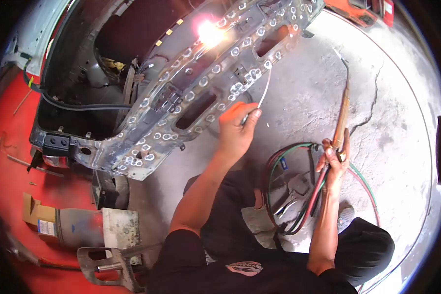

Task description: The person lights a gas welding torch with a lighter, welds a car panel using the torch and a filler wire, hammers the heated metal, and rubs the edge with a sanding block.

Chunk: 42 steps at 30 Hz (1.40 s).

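My left hand (240, 125) is closed around a thin, pale, curved rod (265, 93). The rod's far end reaches the lower edge of a bare metal car body panel (215, 81), marked with white rings; I cannot tell whether it touches. Out to the right, my right hand (334, 159) grips a brass-coloured gas torch (343, 112) by its rear end. The torch's slim nozzle points away from me over the concrete floor, apart from the panel. Red and green hoses (308, 210) run beneath that hand.
A bright glare hides part of the panel's top. Locking pliers (288, 202) lie inside the hose loop on the concrete floor (308, 103). To the left, a grey cylinder (81, 226), an open cardboard box (45, 214) and a metal stand (85, 264) rest on the red floor.
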Motion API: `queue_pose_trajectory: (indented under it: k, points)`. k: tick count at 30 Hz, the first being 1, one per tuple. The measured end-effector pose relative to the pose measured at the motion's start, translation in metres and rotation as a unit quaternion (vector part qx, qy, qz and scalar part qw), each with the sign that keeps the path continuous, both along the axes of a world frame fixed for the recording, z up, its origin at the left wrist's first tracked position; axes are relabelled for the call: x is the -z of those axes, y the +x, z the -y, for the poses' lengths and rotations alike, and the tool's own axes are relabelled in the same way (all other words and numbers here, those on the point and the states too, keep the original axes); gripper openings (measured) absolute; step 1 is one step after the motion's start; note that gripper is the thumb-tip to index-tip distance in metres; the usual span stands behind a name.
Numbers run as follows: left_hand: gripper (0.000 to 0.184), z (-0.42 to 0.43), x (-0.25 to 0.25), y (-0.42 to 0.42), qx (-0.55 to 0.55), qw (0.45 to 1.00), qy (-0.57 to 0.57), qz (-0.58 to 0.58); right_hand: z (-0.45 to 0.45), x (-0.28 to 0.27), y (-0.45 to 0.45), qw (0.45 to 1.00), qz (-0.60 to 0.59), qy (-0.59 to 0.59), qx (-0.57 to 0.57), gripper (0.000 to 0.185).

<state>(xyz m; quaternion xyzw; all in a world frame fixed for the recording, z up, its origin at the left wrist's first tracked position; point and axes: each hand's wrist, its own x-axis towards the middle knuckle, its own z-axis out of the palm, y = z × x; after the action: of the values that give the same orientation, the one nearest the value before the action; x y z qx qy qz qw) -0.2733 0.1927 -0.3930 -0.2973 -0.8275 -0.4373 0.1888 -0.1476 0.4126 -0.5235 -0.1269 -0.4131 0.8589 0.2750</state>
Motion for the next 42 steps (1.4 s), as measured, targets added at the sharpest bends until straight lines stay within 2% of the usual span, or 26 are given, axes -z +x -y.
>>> queue_pose_trajectory:
  k: [2,4,5,7,9,10,14,15,19,20,21,23,24,25,26,29,31,33,34,36,37,38,41,42]
  points:
    - [0.013,-0.006,0.007,0.006,0.001,0.999,-0.015,0.035,-0.016,0.016,0.009,1.000,0.008,0.006,0.020,0.092]
    - [0.012,-0.011,0.019,0.005,0.019,1.000,-0.014,0.017,-0.030,0.032,0.018,1.000,-0.004,-0.012,0.019,0.091]
    - [0.012,-0.013,0.023,0.005,0.028,0.999,-0.015,0.009,-0.037,0.038,0.023,0.999,0.001,-0.051,0.012,0.083]
    - [0.013,-0.016,0.027,0.007,0.036,0.999,-0.022,0.026,-0.053,0.070,0.029,0.979,-0.093,-0.180,-0.039,0.076]
    - [0.013,-0.020,0.032,0.008,0.045,0.997,-0.030,0.050,-0.068,0.094,0.032,0.997,0.038,-0.071,-0.018,0.064]
    - [0.014,-0.020,0.034,0.009,0.047,0.996,-0.035,0.065,-0.073,0.103,0.034,0.997,0.048,-0.046,-0.026,0.055]
    - [0.016,-0.027,0.056,0.015,0.044,0.987,-0.063,0.140,-0.070,0.131,0.046,0.992,0.127,-0.009,0.006,0.050]
    - [0.018,-0.030,0.065,0.015,0.051,0.983,-0.092,0.152,-0.065,0.141,0.049,0.992,0.123,0.001,0.023,0.058]
    - [0.022,-0.026,0.131,0.012,0.071,0.962,-0.197,0.176,-0.076,0.207,0.056,0.978,0.205,-0.036,-0.002,0.076]
    - [0.020,-0.022,0.156,0.010,0.070,0.956,-0.211,0.192,-0.075,0.208,0.061,0.966,0.257,-0.024,0.013,0.064]
    - [0.017,-0.019,0.186,0.010,0.075,0.947,-0.229,0.213,-0.079,0.242,0.056,0.973,0.216,-0.078,0.017,0.057]
    - [0.019,-0.013,0.237,-0.001,0.058,0.920,-0.313,0.227,-0.090,0.280,0.059,0.965,0.210,-0.158,0.019,0.054]
    - [0.019,-0.013,0.254,-0.005,0.053,0.916,-0.328,0.225,-0.093,0.262,0.060,0.964,0.231,-0.134,-0.001,0.053]
    - [0.019,-0.012,0.270,-0.006,0.042,0.912,-0.342,0.221,-0.098,0.277,0.060,0.970,0.197,-0.141,-0.022,0.054]
    - [0.018,-0.013,0.285,0.002,0.035,0.913,-0.333,0.232,-0.101,0.282,0.069,0.969,0.219,-0.113,0.003,0.049]
    - [0.018,-0.020,0.327,-0.007,-0.021,0.919,-0.317,0.232,-0.122,0.302,0.071,0.941,0.337,-0.026,0.010,0.044]
    - [0.018,-0.024,0.347,0.001,-0.055,0.913,-0.318,0.248,-0.131,0.313,0.084,0.917,0.398,-0.008,0.020,0.046]
    - [0.020,-0.026,0.359,0.001,-0.044,0.910,-0.317,0.263,-0.138,0.328,0.090,0.890,0.454,0.012,0.027,0.049]
    - [0.020,-0.029,0.361,0.001,-0.053,0.913,-0.315,0.253,-0.141,0.338,0.090,0.886,0.462,-0.009,0.034,0.044]
    - [0.021,-0.034,0.370,-0.004,-0.055,0.921,-0.290,0.254,-0.144,0.345,0.091,0.786,0.585,0.193,0.056,0.038]
    - [0.021,-0.034,0.375,-0.004,-0.054,0.919,-0.293,0.259,-0.144,0.341,0.089,0.717,0.630,0.292,0.064,0.034]
    - [0.022,-0.034,0.378,-0.007,-0.054,0.917,-0.296,0.262,-0.135,0.353,0.090,0.637,0.631,0.427,0.119,0.028]
    - [0.024,-0.040,0.380,-0.015,-0.062,0.895,-0.302,0.322,-0.103,0.308,0.075,0.563,0.500,0.628,0.195,0.033]
    - [0.025,-0.038,0.386,-0.019,-0.070,0.883,-0.307,0.349,-0.090,0.313,0.072,0.548,0.486,0.662,0.159,0.037]
